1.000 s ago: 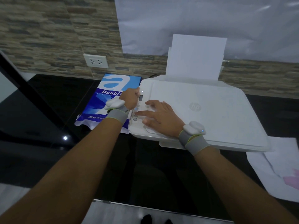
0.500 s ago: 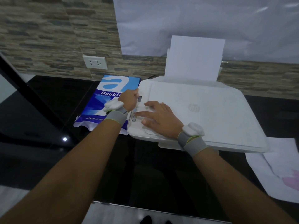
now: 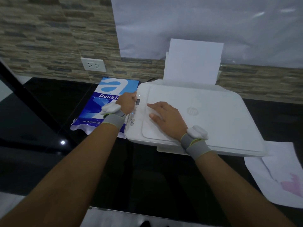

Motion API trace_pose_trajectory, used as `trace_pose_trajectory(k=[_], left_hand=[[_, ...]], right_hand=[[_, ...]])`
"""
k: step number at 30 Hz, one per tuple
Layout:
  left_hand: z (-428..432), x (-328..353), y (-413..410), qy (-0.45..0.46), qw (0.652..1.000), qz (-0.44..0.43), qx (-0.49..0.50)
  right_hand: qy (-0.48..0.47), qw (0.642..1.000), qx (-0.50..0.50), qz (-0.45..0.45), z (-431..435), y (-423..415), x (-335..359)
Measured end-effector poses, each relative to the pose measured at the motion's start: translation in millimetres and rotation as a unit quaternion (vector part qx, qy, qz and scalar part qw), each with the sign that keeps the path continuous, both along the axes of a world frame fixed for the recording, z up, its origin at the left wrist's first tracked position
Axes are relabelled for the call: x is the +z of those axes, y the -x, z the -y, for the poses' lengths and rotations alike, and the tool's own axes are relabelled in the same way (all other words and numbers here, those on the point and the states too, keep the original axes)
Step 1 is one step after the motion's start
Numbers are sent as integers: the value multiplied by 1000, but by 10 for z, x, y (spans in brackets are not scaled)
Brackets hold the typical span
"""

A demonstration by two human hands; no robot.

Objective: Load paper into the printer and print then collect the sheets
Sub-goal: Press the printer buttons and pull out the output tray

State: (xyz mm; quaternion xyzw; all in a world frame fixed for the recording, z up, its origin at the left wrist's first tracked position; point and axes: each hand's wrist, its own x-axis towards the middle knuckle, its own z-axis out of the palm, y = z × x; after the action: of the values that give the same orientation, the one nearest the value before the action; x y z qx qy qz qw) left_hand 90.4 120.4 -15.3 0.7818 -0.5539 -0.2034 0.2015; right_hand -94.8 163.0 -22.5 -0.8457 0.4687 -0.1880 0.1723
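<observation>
right hand (image 3: 165, 118), flat and empty on the printer (image 3: 205, 115) lid, has drawn its fingers back from the button column; left hand (image 3: 127, 103) stays curled at the printer's left edge, grip unclear. paper (image 3: 193, 61) stands loaded behind; printing likely started.

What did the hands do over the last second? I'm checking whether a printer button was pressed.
The right hand drew its fingers back from the control strip onto the printer lid. Nothing grasped or released. The left hand stays at the printer's left edge; the loaded paper is unchanged.
</observation>
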Motion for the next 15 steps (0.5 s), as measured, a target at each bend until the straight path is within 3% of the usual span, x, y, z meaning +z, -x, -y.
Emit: trace_pose_trajectory(k=[3,8,12,15], left_hand=[[138,18,54,-42,998,12,54],[161,-57,280,36,985,156,64],[220,-200,495,143,983,112,-1],[163,-259,724,166,980,93,-61]], right_hand=[[10,999,-29,-14,52,119,-24],[19,997,-71,-33,142,312,-41],[29,993,-101,-52,202,468,-59],[36,990,-118,-70,221,550,-73]])
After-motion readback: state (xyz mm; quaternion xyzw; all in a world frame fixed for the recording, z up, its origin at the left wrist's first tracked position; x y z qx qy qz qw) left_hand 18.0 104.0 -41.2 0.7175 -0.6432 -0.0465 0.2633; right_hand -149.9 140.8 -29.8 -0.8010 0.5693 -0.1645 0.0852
